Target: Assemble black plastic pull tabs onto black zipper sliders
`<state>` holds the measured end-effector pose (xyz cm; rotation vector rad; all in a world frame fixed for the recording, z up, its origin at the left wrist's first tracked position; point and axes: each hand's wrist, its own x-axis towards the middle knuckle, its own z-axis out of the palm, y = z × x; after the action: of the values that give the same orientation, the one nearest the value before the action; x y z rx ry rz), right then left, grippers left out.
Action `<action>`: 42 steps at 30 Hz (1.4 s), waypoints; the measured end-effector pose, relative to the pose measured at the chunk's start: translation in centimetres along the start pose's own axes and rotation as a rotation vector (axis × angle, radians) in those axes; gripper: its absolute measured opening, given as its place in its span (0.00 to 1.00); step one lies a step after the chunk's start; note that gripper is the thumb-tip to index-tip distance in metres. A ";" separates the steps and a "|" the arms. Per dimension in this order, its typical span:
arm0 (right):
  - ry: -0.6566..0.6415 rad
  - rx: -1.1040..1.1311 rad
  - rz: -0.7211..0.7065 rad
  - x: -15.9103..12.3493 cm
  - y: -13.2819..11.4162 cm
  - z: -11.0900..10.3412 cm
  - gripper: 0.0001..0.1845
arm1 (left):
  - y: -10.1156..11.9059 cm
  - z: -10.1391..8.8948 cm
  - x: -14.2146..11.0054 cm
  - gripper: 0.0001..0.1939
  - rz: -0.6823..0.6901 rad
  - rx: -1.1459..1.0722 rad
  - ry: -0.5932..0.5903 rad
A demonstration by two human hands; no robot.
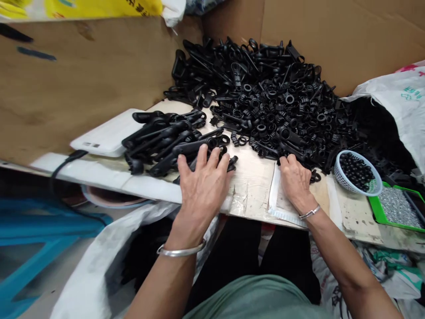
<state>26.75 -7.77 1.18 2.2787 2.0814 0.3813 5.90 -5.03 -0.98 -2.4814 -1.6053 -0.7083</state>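
My left hand (pixel 206 181) lies palm down with its fingers spread on the near end of a stack of long black plastic parts with ringed ends (pixel 166 137). My right hand (pixel 295 182) is at the front edge of a big heap of loose black plastic parts (pixel 272 97), its fingers curled in and closed. Whatever those fingertips hold is hidden behind the hand. Between the two hands, a few small black rings (pixel 241 140) lie on the pale tabletop (pixel 247 177).
A white flat device (pixel 106 133) with a black cable sits left of the stack. On the right are a light blue basket (pixel 341 177) of black balls and a green tray (pixel 375 208) of small shiny metal pieces. Cardboard walls (pixel 348 40) rise behind. White sacks (pixel 96 266) hang below.
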 end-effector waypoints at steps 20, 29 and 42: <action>0.117 0.427 -0.155 -9.5 3.7 1.7 0.15 | 12.1 1.4 7.6 0.17 0.681 -0.125 0.045; 0.114 0.606 -0.134 -9.9 5.0 1.8 0.15 | 12.0 2.1 7.7 0.13 0.560 -0.296 -0.051; 0.416 1.390 0.311 -8.8 7.0 0.5 0.18 | 11.2 1.1 3.3 0.19 -0.487 -2.012 -0.563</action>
<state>33.06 -17.14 0.66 3.4222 2.5875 -1.0570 17.27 -6.84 1.23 -3.3167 -2.0457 -3.2100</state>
